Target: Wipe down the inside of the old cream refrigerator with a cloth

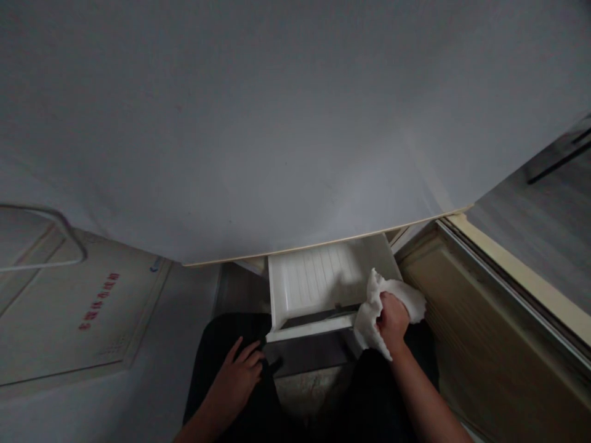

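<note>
Step in hand: wiping, apparently. Right hand (393, 318) clenches white cloth (368, 315) at front right corner of drawer (307, 286); left hand (241, 370), fingers released, lies near front left corner — next stroke likely calls for steadying the drawer.

Cloth (368, 314) at right of drawer (307, 280)

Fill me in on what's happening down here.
A seated person has a crumpled white cloth bunched in the right hand, at the right front corner of a pulled-out white drawer. The left hand holds nothing; it is over the left thigh, near the drawer's other front corner. An open door stands to the right.
</note>
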The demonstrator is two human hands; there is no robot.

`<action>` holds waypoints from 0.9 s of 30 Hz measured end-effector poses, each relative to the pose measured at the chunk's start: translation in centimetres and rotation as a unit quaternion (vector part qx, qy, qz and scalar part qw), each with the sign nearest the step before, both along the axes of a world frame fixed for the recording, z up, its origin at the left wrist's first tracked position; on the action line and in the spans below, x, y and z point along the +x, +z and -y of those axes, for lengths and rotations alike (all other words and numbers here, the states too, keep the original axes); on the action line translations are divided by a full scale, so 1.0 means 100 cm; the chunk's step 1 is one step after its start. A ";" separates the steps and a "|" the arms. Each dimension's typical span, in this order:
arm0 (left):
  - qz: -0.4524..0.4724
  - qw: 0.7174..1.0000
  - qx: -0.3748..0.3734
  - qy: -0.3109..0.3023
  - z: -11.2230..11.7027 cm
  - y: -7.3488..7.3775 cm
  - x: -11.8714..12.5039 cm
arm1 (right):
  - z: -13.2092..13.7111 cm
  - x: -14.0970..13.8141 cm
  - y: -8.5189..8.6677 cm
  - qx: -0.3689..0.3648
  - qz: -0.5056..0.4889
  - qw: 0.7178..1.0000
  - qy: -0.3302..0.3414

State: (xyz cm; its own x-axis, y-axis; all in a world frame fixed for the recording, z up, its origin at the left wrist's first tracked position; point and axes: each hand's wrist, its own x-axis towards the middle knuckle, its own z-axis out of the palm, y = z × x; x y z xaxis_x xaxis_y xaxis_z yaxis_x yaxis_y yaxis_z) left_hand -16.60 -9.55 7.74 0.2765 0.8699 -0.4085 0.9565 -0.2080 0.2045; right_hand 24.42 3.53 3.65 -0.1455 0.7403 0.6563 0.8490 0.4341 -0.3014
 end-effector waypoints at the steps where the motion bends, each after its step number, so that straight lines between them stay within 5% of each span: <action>1: -0.021 0.999 0.029 0.013 -0.004 -0.003 -0.006 | 0.001 0.001 0.000 0.004 0.005 1.000 0.004; 5: -0.061 0.995 0.067 0.050 -0.017 -0.010 -0.028 | 0.006 0.001 0.001 0.008 0.009 1.000 0.012; 9: 0.006 0.999 0.000 0.050 0.001 -0.008 -0.046 | 0.007 -0.002 -0.001 0.005 0.002 1.000 -0.012; 12: 0.081 0.993 -0.061 0.055 0.017 0.007 -0.046 | 0.006 -0.004 -0.003 -0.024 -0.022 0.999 -0.037; 15: 0.162 0.979 -0.083 0.087 0.010 0.034 -0.025 | 0.004 -0.006 0.000 -0.066 -0.032 0.995 -0.070; 18: 0.311 0.945 -0.061 0.081 -0.030 0.064 0.016 | 0.004 -0.008 0.009 -0.098 -0.019 0.991 -0.092; 21: 0.397 0.918 0.008 0.010 -0.095 0.082 0.066 | -0.001 -0.008 0.019 -0.155 -0.035 0.983 -0.086; 24: 0.372 0.923 0.076 -0.065 -0.162 0.078 0.103 | -0.029 -0.013 0.031 -0.190 -0.102 0.976 -0.019; 27: 0.270 0.950 0.120 -0.102 -0.204 0.058 0.110 | -0.079 -0.043 0.039 -0.234 -0.094 0.964 0.080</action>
State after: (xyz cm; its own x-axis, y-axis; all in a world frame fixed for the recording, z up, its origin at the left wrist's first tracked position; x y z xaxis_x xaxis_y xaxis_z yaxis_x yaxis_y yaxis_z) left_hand -5.64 10.87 13.53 0.5614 0.8263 0.0443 0.6609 -0.4800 0.5770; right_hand 20.16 11.43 7.52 -0.1928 0.9397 0.2824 0.6934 0.3341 -0.6385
